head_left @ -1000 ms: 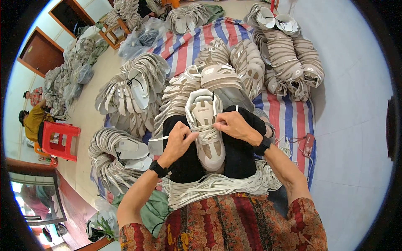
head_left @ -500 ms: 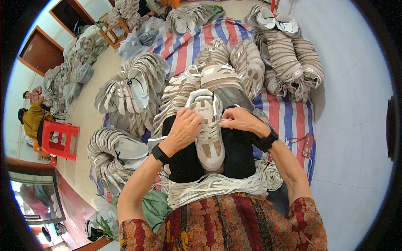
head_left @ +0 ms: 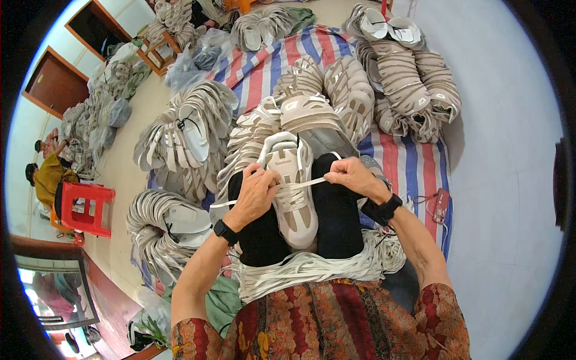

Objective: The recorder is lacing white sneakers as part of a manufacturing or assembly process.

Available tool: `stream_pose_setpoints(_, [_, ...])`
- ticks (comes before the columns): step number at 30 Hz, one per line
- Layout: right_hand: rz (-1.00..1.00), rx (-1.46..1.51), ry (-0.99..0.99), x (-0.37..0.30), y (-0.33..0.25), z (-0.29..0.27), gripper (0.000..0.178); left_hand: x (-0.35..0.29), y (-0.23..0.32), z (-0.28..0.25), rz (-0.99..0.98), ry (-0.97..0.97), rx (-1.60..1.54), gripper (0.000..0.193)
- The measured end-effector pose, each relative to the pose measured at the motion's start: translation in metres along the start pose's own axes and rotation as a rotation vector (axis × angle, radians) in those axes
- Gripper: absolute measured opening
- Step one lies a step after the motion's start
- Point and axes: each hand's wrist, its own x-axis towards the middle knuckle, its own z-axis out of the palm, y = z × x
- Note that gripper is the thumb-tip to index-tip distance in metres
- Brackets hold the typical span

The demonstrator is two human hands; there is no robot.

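A beige and white sneaker upper [head_left: 298, 223] lies between my black-clad knees, its toe toward me and white lacing across its front. My left hand [head_left: 257, 193] is closed on the upper's left edge by the eyelets; its fingertips partly hide what they grip. A loose lace end sticks out to the left by that wrist. My right hand [head_left: 354, 178] pinches a white shoelace [head_left: 312, 182], drawn taut sideways from the eyelets, over my right knee. A bundle of loose white laces [head_left: 306, 270] lies across my lap.
Nested stacks of uppers [head_left: 186, 129] stand at the left, with more uppers [head_left: 408, 81] at the far right. They rest on a striped sheet [head_left: 399, 162]. A red phone-like object [head_left: 441, 207] lies at right. A red stool [head_left: 87, 209] and another person [head_left: 51, 180] are at far left.
My right hand has moved a little outward from the upper, and the lace between it and the eyelets is now longer and straighter. My left hand stays at the upper's left edge.
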Motion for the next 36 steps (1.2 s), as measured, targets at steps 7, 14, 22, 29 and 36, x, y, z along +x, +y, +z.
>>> stream_pose_setpoints(7, [-0.029, -0.216, -0.254, -0.025, -0.044, -0.054, 0.016, -0.027, 0.004, -0.039, -0.203, -0.043, -0.278, 0.013])
stream_pose_setpoints(14, [0.168, -0.616, 0.115, -0.111, -0.016, -0.235, 0.017, -0.204, -0.074, -0.147, -0.726, -0.071, -0.063, 0.011])
stream_pose_setpoints(22, [0.354, -1.016, 0.650, -0.211, 0.012, -0.337, 0.018, -0.352, -0.069, -0.246, -1.076, 0.193, 0.204, 0.013])
stream_pose_setpoints(29, [0.078, -0.518, 1.501, -0.244, 0.069, -0.270, 0.026, -0.432, -0.067, -0.264, -0.990, 0.339, 0.847, 0.016])
stream_pose_setpoints(36, [-0.131, 0.570, 0.558, -0.082, -0.005, -0.052, 0.025, -0.377, -0.118, -0.202, -1.120, 0.774, 0.215, 0.030])
